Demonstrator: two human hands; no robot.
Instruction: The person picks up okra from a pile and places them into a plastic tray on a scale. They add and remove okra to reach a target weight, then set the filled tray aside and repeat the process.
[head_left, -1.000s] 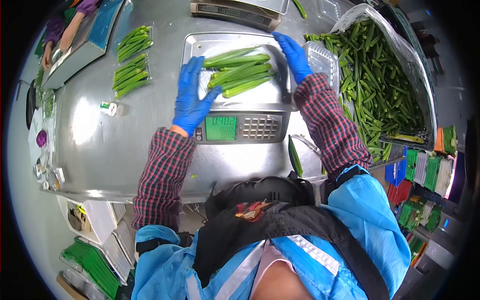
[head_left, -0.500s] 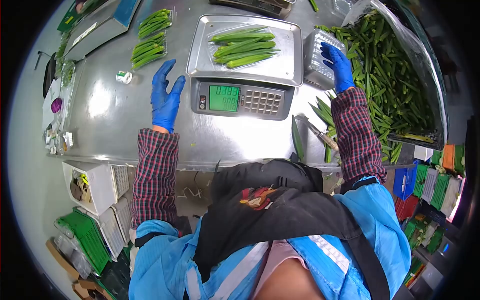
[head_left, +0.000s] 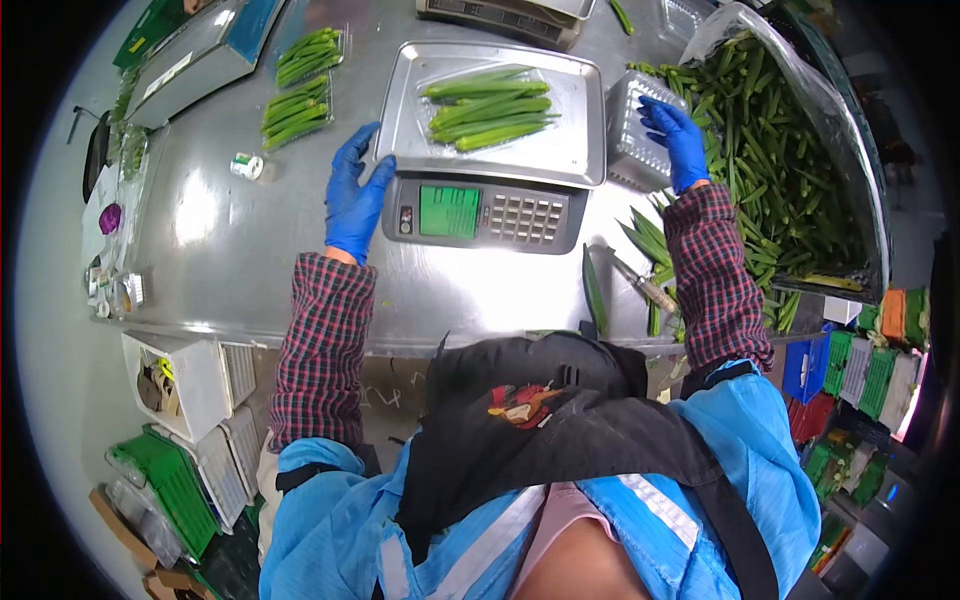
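Note:
A clear tray of green okra (head_left: 487, 107) lies on the steel pan (head_left: 575, 150) of a digital scale (head_left: 480, 212) with a lit green display. My left hand (head_left: 355, 195), in a blue glove, hovers open just left of the scale, fingers spread and empty. My right hand (head_left: 676, 138), also blue-gloved, rests its fingers on a stack of empty clear plastic trays (head_left: 630, 135) to the right of the scale pan.
A large lined crate heaped with loose okra (head_left: 775, 160) fills the right side. Two filled okra trays (head_left: 298, 85) sit at the far left of the steel table (head_left: 230, 250). A knife (head_left: 640, 285) and loose okra pods lie near the table's front edge. A small tape roll (head_left: 241, 166) is at the left.
My left hand left the okra tray on the scale, swung out left, then drifted back toward the scale's corner. My right hand moved from the pan to the empty tray stack.

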